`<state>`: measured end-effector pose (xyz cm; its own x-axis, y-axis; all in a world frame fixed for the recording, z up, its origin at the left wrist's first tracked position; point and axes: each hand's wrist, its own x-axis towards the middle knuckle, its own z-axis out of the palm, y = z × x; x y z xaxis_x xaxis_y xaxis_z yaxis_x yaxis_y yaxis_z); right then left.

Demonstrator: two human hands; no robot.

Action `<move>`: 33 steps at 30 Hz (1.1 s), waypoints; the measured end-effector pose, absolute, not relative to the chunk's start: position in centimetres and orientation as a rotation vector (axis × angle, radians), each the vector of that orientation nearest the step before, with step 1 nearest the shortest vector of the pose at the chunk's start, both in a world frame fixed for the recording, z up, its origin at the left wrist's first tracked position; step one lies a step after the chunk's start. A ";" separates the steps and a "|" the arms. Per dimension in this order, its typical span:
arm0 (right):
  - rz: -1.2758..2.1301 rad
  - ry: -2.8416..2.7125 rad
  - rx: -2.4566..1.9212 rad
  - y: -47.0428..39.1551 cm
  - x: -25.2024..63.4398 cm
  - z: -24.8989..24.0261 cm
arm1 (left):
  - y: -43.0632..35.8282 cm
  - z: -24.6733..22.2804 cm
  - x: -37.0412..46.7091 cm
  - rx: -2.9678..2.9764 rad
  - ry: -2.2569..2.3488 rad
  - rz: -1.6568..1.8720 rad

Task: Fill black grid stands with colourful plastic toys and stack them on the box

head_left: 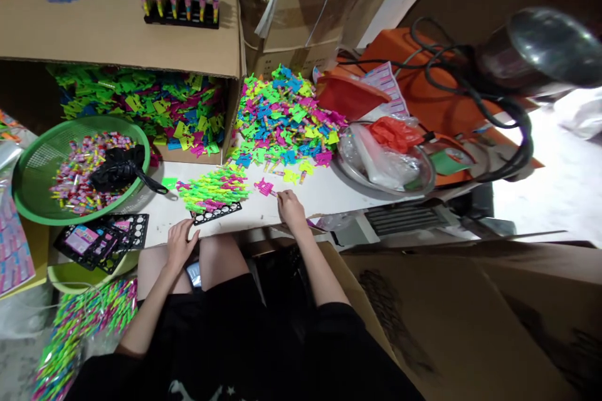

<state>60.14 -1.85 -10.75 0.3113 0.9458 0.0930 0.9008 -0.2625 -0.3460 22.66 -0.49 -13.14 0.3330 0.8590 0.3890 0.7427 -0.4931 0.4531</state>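
My right hand (291, 208) is closed over the white table, pinching the narrow end of a pink plastic toy piece (265, 187) that points left. My left hand (179, 242) lies at the table's front edge, thumb apart from the fingers. Its fingertips touch, or nearly touch, the left end of a black holed rack (219, 213). Against the rack's back side lies a heap of green, yellow and pink toy sticks (214, 189), covering part of it. Behind my right hand spreads a large loose pile of similar coloured pieces (286, 116).
At left stands a green basket (23, 169) of small tubes with a black bag; black racks (134, 232) lie before it. An open carton (108, 44) holds more pieces and bears a filled rack. A metal bowl (426, 178) of plastic bags sits right, near an orange machine (423, 94).
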 end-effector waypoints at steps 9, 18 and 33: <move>0.558 -1.271 -1.825 -5.3 56.6 -11.1 | -0.5 -13.4 23.2 2.322 1.560 0.905; 0.904 -1.325 -1.380 -4.2 44.9 -10.0 | -0.2 -14.5 23.8 2.244 1.671 1.006; 1.076 -1.258 -1.435 -1.1 39.0 -14.0 | -0.2 -14.8 24.1 2.138 1.725 0.903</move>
